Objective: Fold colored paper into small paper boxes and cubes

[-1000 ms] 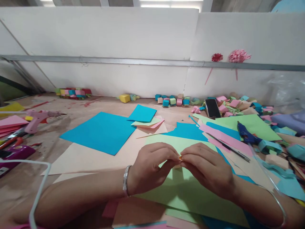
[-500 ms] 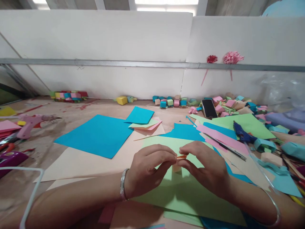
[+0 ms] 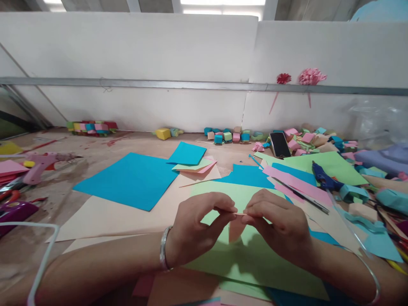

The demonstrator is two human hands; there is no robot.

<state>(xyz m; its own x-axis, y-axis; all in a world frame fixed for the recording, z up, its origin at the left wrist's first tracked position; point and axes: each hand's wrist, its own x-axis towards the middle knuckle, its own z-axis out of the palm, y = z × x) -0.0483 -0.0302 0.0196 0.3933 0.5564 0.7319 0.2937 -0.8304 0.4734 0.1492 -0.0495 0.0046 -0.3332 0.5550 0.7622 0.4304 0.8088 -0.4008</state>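
A small peach paper piece [image 3: 236, 228] is pinched along its top edge between my two hands, its lower part hanging down. My left hand [image 3: 205, 227], with a bangle at the wrist, grips the left end between thumb and fingers. The right end is pinched by my right hand [image 3: 279, 221]. Below both hands lies a large light green sheet [image 3: 255, 263]. To the left of my left hand is a big blue sheet [image 3: 130, 180], lying on peach sheets [image 3: 95, 216].
Small paper squares [image 3: 188, 154] lie stacked ahead. At right are a pen [image 3: 306, 199], a blue glue gun [image 3: 325, 176], a phone [image 3: 280, 145] and many folded paper cubes. A pink glue gun [image 3: 41, 165] and a purple tool [image 3: 19, 212] sit at left. A white wall stands behind.
The peach piece has tilted, so more of its face now hangs below my fingers. My right fingers have closed together on its edge; both hands stay in nearly the same place.
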